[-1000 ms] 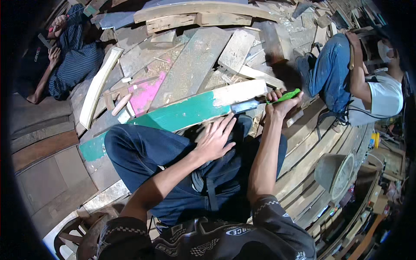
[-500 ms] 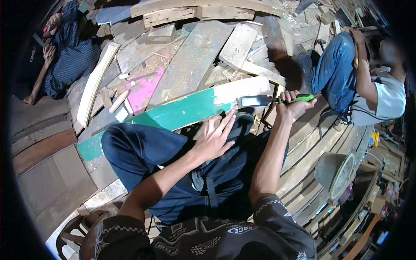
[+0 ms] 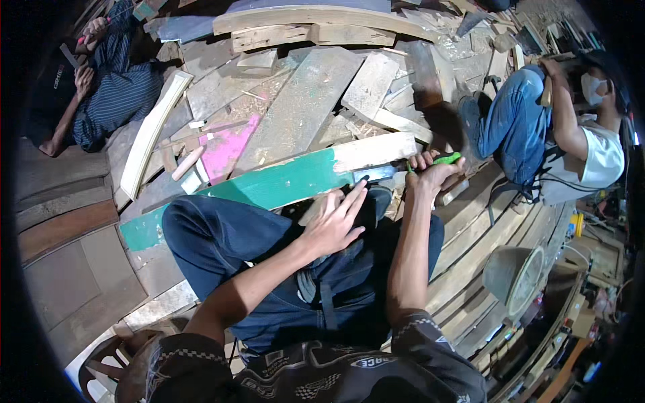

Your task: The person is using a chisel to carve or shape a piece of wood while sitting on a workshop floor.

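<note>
A long board [image 3: 275, 180] with green paint, bare wood at its right end, lies across in front of my bent knees. My right hand [image 3: 433, 172] is closed around the green handle [image 3: 447, 158] of a flat-bladed scraper. Its wide metal blade [image 3: 375, 174] lies against the board near the border between paint and bare wood. My left hand [image 3: 334, 218] is at the board's near edge, its fingers stretched out and apart. Its longest fingertips meet the blade. Something pale shows beside the left knuckles, mostly hidden.
A pink piece [image 3: 228, 149], a wooden-handled tool [image 3: 189, 163] and a curved pale wood strip [image 3: 151, 138] lie beyond the board. Wide planks [image 3: 302, 101] lie further off. One person [image 3: 117, 101] sits far left, another [image 3: 517, 114] at right. A bucket [image 3: 504, 275] stands right.
My right hand has moved left and a little down with the scraper. The blade, raised at the bare end before, now lies by the paint's edge. My left hand stays nearly in place.
</note>
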{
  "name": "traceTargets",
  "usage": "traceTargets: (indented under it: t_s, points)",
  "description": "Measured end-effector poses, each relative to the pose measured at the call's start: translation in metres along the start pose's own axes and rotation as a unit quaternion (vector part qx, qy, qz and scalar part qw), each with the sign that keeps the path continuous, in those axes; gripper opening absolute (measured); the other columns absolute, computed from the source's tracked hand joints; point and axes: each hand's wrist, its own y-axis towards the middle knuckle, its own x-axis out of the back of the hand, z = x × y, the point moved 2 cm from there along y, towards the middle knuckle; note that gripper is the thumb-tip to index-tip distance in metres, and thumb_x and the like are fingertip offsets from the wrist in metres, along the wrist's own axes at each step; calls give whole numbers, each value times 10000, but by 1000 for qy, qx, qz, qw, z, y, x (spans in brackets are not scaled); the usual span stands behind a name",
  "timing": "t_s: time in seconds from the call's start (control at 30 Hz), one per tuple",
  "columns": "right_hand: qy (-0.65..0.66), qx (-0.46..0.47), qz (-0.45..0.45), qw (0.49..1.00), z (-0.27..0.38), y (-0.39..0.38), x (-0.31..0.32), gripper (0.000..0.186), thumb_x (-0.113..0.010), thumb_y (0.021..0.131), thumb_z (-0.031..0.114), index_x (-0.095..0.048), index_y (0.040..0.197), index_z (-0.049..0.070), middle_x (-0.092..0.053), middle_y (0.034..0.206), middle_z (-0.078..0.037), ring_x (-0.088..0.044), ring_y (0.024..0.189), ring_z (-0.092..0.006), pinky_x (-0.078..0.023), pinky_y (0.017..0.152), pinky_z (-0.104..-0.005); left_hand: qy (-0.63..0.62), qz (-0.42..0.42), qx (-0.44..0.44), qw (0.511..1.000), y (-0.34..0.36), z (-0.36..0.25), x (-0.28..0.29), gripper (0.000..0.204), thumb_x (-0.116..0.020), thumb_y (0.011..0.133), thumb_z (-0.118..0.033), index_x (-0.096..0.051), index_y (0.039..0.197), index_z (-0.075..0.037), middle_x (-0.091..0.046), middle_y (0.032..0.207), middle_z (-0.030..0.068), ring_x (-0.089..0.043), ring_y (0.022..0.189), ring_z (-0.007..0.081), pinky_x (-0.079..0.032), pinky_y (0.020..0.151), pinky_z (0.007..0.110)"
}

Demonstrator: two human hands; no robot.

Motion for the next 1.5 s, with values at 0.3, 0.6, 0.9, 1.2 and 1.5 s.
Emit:
traceTargets:
  t_s: [0.3, 0.6, 0.9, 1.2, 1.5]
  points:
    - [-20, 38, -24, 999, 18, -7, -4, 768, -329, 768, 874, -396, 656, 117, -318, 494, 20, -276, 406, -140, -222, 409, -288, 18, 18, 21, 999, 2, 5, -12, 857, -673, 847, -332, -223, 1486, 20, -153, 1585, 134, -427, 1122, 402, -374, 1021, 494]
    - [-9, 80, -69, 994, 28, -7, -8, 715, -322, 821, 829, -372, 695, 127, -276, 516, 35, -246, 423, -125, -207, 422, -281, 26, 42, 24, 998, 15, -6, -24, 879, -679, 844, -353, -214, 1492, 16, -129, 1591, 129, -438, 1041, 367, -400, 939, 455]
    - [-14, 82, -80, 993, 20, -11, -6, 697, -238, 855, 794, -320, 642, 134, -235, 510, 25, -214, 425, -135, -196, 422, -297, 20, 22, 41, 999, 12, 5, -24, 853, -660, 860, -359, -217, 1492, 6, -130, 1596, 116, -405, 1138, 402, -363, 997, 483]
    - [-25, 63, -56, 996, 13, -20, -10, 714, -284, 820, 827, -337, 635, 140, -245, 486, 24, -230, 407, -143, -229, 423, -296, -9, 36, 43, 998, 12, 5, -25, 850, -647, 871, -355, -197, 1501, -4, -115, 1600, 107, -407, 1114, 434, -362, 989, 492]
    - [-44, 50, -79, 995, 2, -23, -13, 711, -316, 824, 792, -353, 623, 111, -253, 485, 21, -238, 397, -148, -212, 417, -300, -8, 55, 46, 997, 13, 1, -18, 845, -652, 862, -363, -227, 1488, 13, -153, 1586, 133, -420, 1157, 433, -369, 1008, 494]
